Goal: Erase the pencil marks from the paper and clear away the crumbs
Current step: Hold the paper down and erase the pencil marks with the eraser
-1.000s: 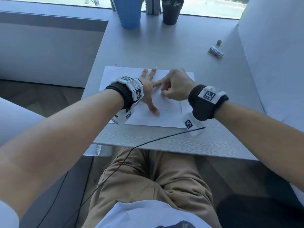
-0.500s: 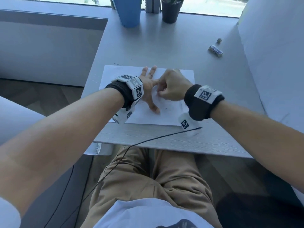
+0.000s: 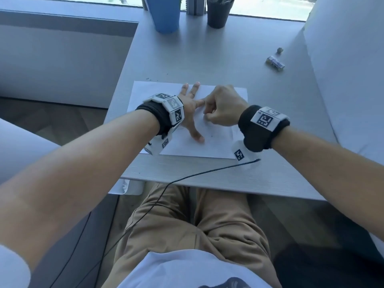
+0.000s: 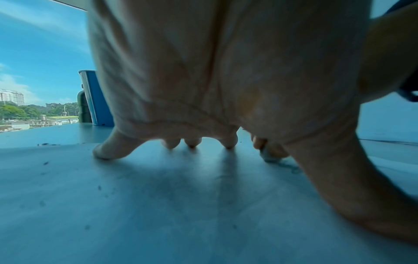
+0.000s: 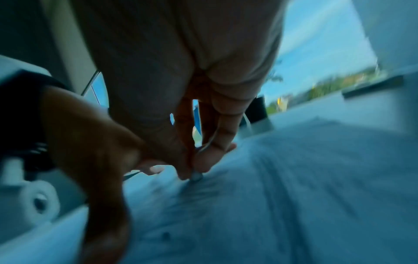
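On the surface (image 3: 207,59) the paper (image 3: 218,146) lies at frame centre. My left hand (image 3: 190,113) presses it flat with spread fingers; my right hand (image 3: 223,109) pinches the eraser (image 5: 196,176), rubbing. Faint marks remain, crumbs (image 3: 158,76) uncleared.

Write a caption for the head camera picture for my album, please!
Left hand presses the paper flat while the right hand rubs a small eraser on it.

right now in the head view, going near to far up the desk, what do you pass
black cable → paper → left hand pressing the paper → dark crumbs beyond the paper's far edge → blue pot
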